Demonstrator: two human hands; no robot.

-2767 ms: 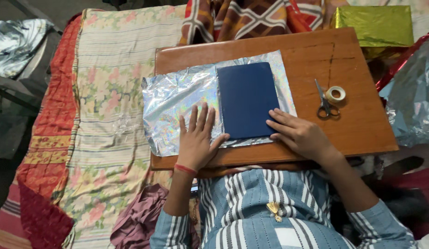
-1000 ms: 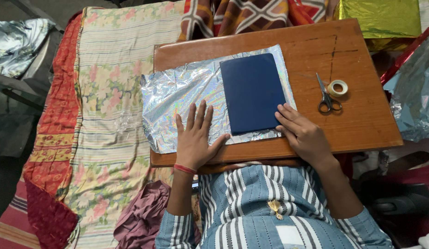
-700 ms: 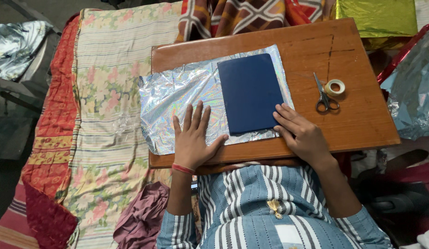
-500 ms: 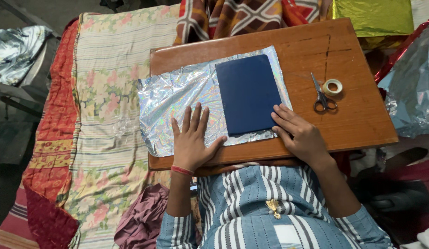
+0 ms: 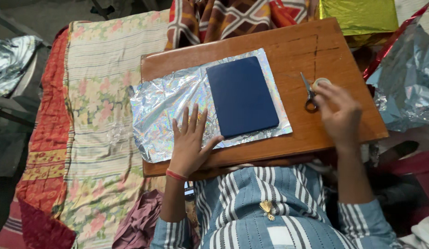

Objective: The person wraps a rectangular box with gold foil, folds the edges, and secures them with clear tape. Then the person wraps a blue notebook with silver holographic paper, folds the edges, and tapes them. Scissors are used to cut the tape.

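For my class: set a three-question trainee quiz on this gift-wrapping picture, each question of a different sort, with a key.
1. True or false: the left hand lies flat on the silver wrapping sheet.
2. What is the right hand nearest to? A) the dark blue book B) the scissors and tape roll C) the gold wrapped box
3. Fill in: the book lies on the sheet, which rests on a wooden ____.

Key: 1 true; 2 B; 3 board.
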